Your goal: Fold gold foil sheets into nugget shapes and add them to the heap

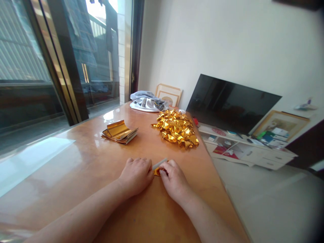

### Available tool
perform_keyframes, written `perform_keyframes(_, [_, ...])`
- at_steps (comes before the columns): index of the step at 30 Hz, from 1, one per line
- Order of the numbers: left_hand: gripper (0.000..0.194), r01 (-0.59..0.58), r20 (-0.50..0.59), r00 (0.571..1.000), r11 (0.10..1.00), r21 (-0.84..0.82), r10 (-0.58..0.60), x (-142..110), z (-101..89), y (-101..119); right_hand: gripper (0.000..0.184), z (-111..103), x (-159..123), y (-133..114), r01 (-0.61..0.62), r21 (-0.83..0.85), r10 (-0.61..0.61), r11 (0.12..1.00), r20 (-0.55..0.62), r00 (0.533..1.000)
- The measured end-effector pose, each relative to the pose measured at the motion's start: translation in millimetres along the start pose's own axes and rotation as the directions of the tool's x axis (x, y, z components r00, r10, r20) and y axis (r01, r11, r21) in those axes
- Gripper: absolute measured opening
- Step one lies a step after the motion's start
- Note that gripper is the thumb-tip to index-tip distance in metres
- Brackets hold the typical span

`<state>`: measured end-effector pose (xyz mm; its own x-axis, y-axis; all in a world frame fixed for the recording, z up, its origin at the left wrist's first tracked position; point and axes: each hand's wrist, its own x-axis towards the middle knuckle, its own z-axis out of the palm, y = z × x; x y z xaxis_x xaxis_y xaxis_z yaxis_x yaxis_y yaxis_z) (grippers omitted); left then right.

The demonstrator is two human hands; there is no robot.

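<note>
Gold foil folded into a small piece lies between the curled left hand and right hand, nearer the right, its pale strip slanting up and away toward a crumpled gold foil heap, any pinch hidden.

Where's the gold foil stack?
Head view: the gold foil stack lies on the table, left of the crumpled gold heap, ahead of the left hand.
</note>
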<state>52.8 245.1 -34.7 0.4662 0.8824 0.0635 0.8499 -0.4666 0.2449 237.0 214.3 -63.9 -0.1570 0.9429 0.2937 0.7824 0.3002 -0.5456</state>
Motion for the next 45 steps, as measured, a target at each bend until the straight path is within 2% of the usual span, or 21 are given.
perform_keyframes(4, [0.016,-0.046,-0.029,0.999,0.998,-0.05,0.045,1,-0.5,-1,0.017,0,0,2,-0.005,0.008,0.004,1.0,0.017,1.0])
perform_keyframes(11, [0.03,-0.155,-0.065,0.986,0.988,-0.004,0.154,0,-2.2,-2,0.016,-2,-1,1,-0.012,-0.048,0.014,0.999,0.044,0.999])
perform_keyframes(16, [0.034,-0.151,-0.022,0.988,0.988,-0.039,0.15,1,-1.7,-8,0.004,-11,-3,-9,-0.049,-0.234,0.062,0.971,0.047,0.997])
perform_keyframes(18, [0.033,-0.144,-0.003,0.99,0.988,-0.061,0.144,3,-0.5,-11,0.005,-15,-4,-11,-0.067,-0.297,0.085,0.952,0.048,0.995])
perform_keyframes(24, [0.031,-0.142,0.005,0.99,0.985,-0.101,0.144,6,1.7,-15,0.006,-26,-7,0,-0.102,-0.324,0.115,0.941,0.02,0.993])
perform_keyframes(26, [0.031,-0.141,0.007,0.99,0.984,-0.107,0.142,7,2.0,-15,0.013,-28,-8,4,-0.066,-0.285,0.064,0.956,-0.013,0.998])
perform_keyframes(28, [0.031,-0.142,0.004,0.99,0.983,-0.113,0.144,7,2.5,-16,0.021,-29,-8,4,0.041,-0.245,-0.043,0.969,-0.004,0.999])
perform_keyframes(31, [0.031,-0.149,-0.003,0.989,0.983,-0.11,0.15,8,3.7,-17,0.029,-28,-10,-4,0.23,-0.231,-0.213,0.945,0.097,0.972])
perform_keyframes(33, [0.031,-0.15,-0.002,0.989,0.984,-0.1,0.15,8,4.1,-18,0.03,-28,-12,-12,0.293,-0.258,-0.254,0.921,0.174,0.951])
perform_keyframes(38, [0.032,-0.134,0.033,0.99,0.984,-0.117,0.139,7,1.2,-17,0.029,-33,-17,-28,0.306,-0.369,-0.206,0.878,0.285,0.936])
perform_keyframes(45, [0.039,-0.111,0.112,0.985,0.981,-0.16,0.13,7,-6.0,-20,0.03,-36,-20,-42,0.288,-0.486,-0.14,0.825,0.319,0.937])
